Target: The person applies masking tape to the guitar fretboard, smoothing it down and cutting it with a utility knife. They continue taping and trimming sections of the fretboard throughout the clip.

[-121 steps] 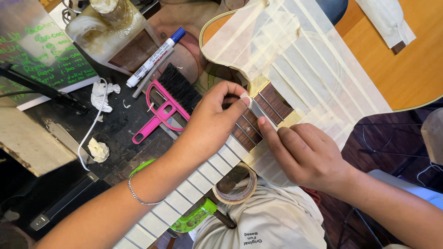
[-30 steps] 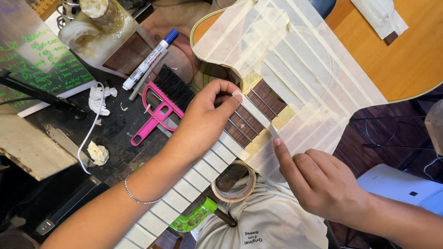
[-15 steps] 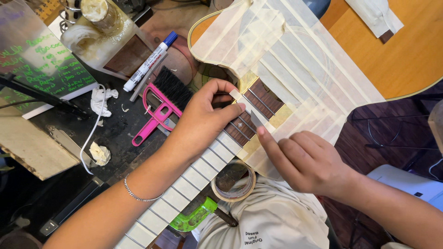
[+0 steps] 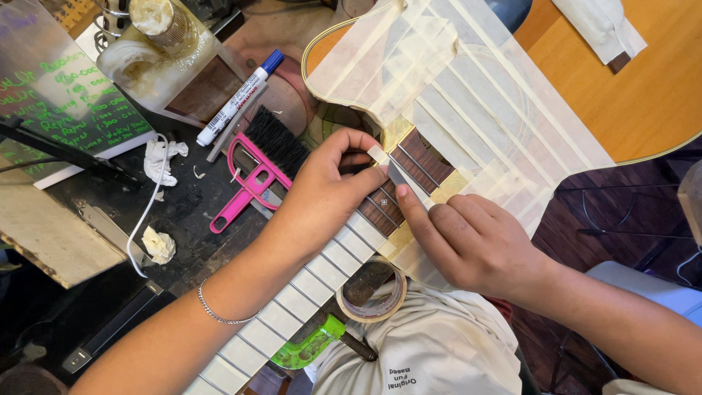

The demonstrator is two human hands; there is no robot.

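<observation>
An acoustic guitar lay face up across the cluttered table, its orange top running off to the far right and much of its upper body covered in overlapping strips of pale masking tape. The neck ran down toward the near left, its fretboard taped between the metal frets, with only a short dark stretch of wood bare where neck met body.

Work stood at the masking step, judging by the hands. The left hand lay over the fretboard's far edge, its fingers together and pinching the end of a short tape strip against the wood. The right hand came in from the near right, forefinger stretched out and pressing the same strip flat, the remaining fingers curled loosely and holding nothing that could be seen.

The next move appeared to call for smoothing the strip along the gap between two frets, kept square so that the metal stayed uncovered.

A roll of tape rested just near of the neck on a grey cloth. Left of the hands lay a pink-handled brush with black bristles, and beyond it a white marker with a blue cap.
</observation>
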